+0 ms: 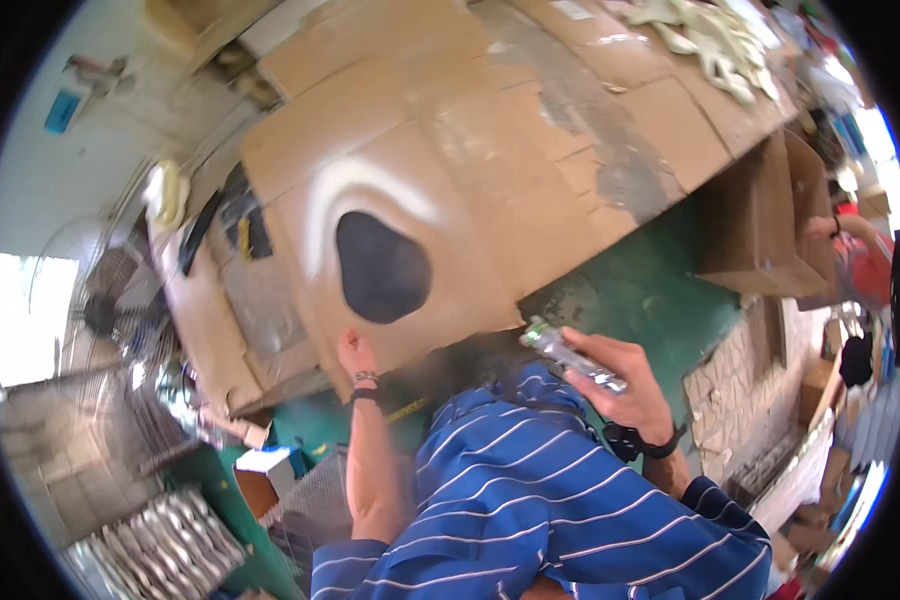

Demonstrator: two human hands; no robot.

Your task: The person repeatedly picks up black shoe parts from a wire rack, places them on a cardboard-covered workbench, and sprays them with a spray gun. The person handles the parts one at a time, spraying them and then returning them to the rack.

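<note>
A flat, dark grey rounded piece (383, 267) lies on a cardboard-covered table (530, 225). A whitish band curves round its far side on the cardboard. My left hand (356, 355) is at the table's near edge, just short of the dark piece. Its fingers look curled together, slightly blurred, and whatever they may hold is hidden. To the right, beyond the table edge, my right hand (625, 385) is closed around a slim silvery tool (575, 360) with a greenish end. That tool points up and left; its exact kind does not show.
Cream-coloured shaped pieces (710, 45) are piled at the table's far right. A large cardboard box (765, 220) stands right of the table, near another person's arm (850, 228). Left are a wire-guarded fan (105, 310) and a rack of silvery pieces (160, 545).
</note>
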